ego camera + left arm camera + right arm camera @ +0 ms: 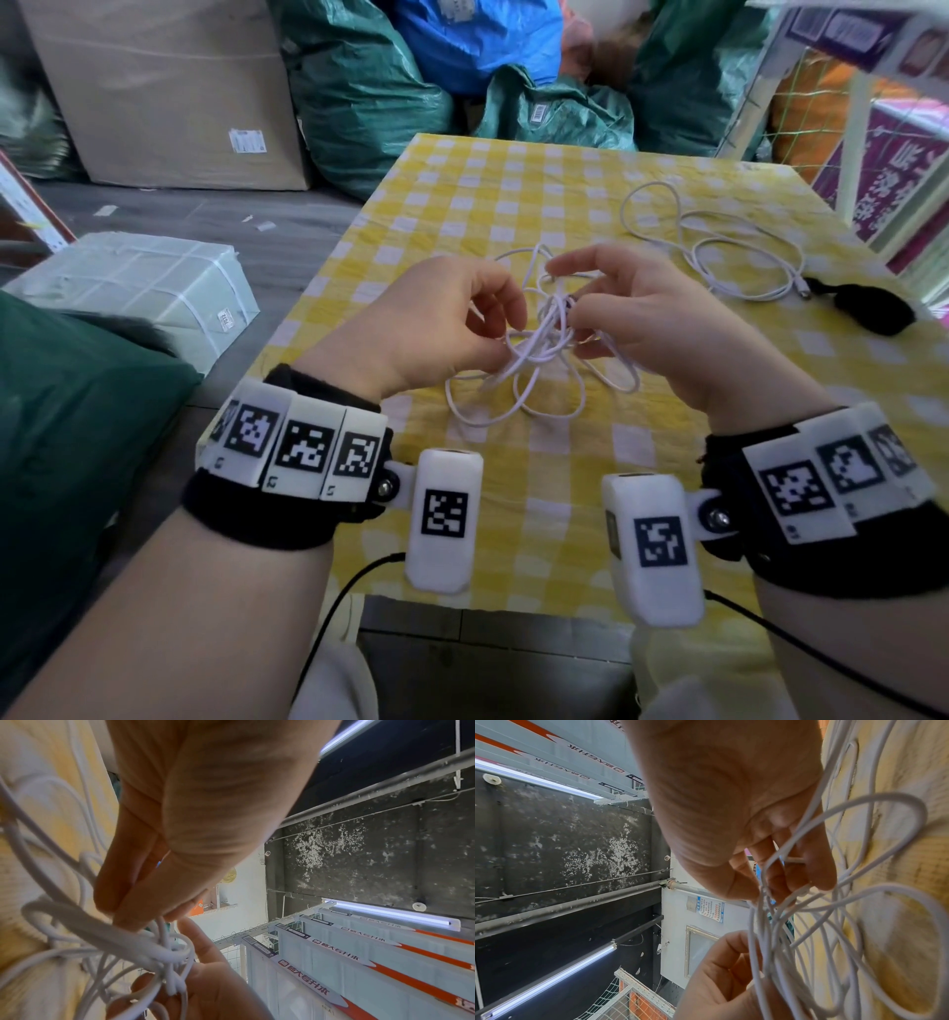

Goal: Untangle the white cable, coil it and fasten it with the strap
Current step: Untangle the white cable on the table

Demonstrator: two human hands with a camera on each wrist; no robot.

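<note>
Left hand (436, 318) and right hand (662, 329) each pinch strands of the tangled white cable (539, 339), lifted between them above the checked tablecloth (513, 205); its tail trails right toward what may be the black strap (873, 308).

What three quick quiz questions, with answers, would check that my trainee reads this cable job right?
1. True or false: the white cable is already coiled.
2. Which hand pinches strands of the knot: A the left hand only, B the right hand only, C both?
3. What lies untouched on the tablecloth, at its right edge beside the cable's plug?

Key
1. False: it is a tangle of loops held between the hands.
2. C.
3. The black strap.
</note>
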